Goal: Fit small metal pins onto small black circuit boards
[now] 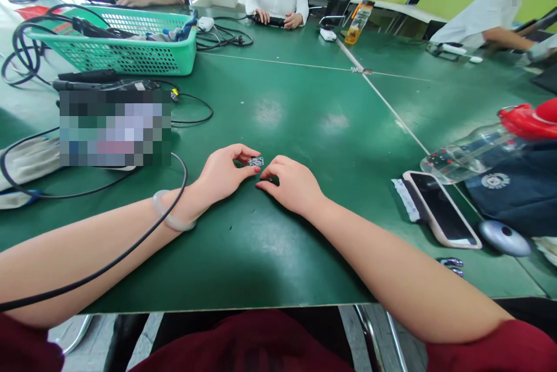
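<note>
Near the middle of the green table [278, 244], my left hand [221, 174] pinches a small patterned grey-and-white piece [256, 161] between thumb and fingers. My right hand [293, 186] is just to the right of it, thumb and fingertips drawn together. Something small and dark shows between those fingers, too small to name. The two hands are close, with a narrow gap between their fingertips. A pale bracelet [173, 212] circles my left wrist, and a black cable crosses over that forearm.
A green basket [130, 56] with cables stands back left, near a glove [30, 160]. At right lie a phone [444, 209], a mouse [505, 238], a dark pouch [517, 186] and a red-lidded bottle [474, 151]. Other people sit across the table.
</note>
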The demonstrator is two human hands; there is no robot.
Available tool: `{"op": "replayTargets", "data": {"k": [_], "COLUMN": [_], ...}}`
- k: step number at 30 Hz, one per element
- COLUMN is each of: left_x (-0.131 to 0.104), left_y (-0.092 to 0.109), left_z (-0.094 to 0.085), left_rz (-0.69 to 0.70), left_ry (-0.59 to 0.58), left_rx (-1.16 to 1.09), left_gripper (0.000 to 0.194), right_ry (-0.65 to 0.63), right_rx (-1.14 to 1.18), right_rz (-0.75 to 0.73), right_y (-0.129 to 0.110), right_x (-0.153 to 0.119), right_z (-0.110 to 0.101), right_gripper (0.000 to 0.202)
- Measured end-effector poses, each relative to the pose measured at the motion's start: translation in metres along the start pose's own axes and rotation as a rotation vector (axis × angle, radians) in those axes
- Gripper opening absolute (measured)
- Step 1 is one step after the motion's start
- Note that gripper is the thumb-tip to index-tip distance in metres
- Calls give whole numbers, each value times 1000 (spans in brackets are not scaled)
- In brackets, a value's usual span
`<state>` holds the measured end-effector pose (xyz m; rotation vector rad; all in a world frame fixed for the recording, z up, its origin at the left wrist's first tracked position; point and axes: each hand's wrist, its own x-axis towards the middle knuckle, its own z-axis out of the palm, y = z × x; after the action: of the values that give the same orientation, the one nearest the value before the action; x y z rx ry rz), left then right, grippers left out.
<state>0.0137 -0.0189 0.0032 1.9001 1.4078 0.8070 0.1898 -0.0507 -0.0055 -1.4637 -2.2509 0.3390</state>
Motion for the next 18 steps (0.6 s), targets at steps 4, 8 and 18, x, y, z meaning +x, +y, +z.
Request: {"op": "replayTargets", "data": {"k": [4, 8, 18], "left_x": [-1, -2, -5], "left_y": [0, 1, 8], "left_z": [0, 0, -1], "left_rz": [-2, 9, 77], "left_ry": [-2, -12, -9], "left_rx": [-18, -40, -94], "left_gripper": [29, 30, 29], "right_ry": [11, 155, 295], "right_rx": [-10, 79, 136], "right_rz": [4, 38, 62], "right_y": [-1, 1, -1], "right_x": [2, 0, -2], "right_z": [0, -6, -9], "right_gripper": [13, 14, 14]}}
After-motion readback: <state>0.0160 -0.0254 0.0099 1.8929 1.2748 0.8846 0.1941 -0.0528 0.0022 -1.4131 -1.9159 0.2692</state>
